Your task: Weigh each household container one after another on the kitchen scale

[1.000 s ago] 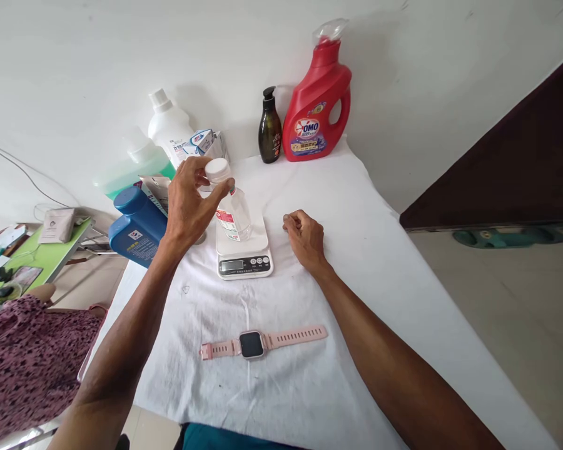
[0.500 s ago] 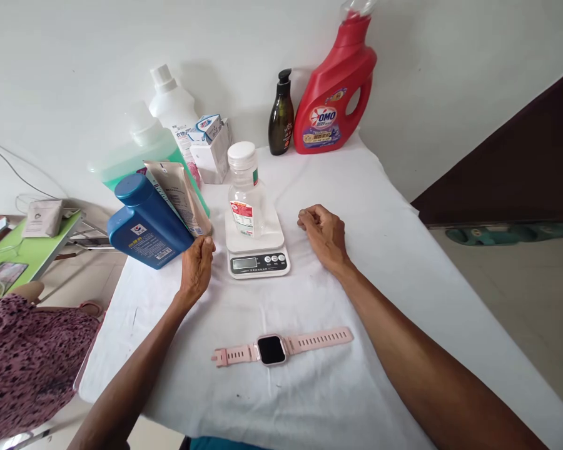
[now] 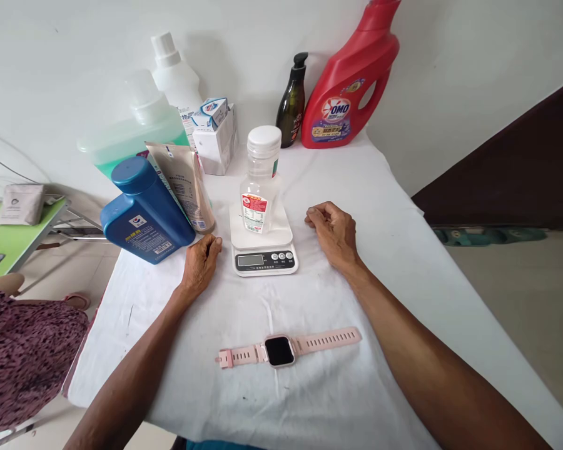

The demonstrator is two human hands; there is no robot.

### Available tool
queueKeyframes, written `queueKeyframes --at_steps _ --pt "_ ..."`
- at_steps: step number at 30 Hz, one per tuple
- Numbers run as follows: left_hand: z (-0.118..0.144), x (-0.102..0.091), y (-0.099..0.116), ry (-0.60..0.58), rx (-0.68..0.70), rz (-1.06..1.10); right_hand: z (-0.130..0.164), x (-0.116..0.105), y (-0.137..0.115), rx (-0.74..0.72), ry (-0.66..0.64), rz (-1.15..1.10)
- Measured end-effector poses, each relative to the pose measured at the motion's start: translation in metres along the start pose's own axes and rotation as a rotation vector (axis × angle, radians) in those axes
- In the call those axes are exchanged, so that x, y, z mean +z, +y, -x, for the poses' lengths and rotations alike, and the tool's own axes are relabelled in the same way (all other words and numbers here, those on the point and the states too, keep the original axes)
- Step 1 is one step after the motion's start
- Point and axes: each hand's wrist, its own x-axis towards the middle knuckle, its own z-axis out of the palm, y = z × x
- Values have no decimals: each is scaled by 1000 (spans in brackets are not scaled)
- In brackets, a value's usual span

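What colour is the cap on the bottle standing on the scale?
White cap on the clear bottle; head view.
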Motion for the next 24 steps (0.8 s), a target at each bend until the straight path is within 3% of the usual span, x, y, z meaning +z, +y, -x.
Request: queueKeyframes --at_steps 24 --pt "0 0 2 -3 8 -25 1 -1 -1 2 -21 12"
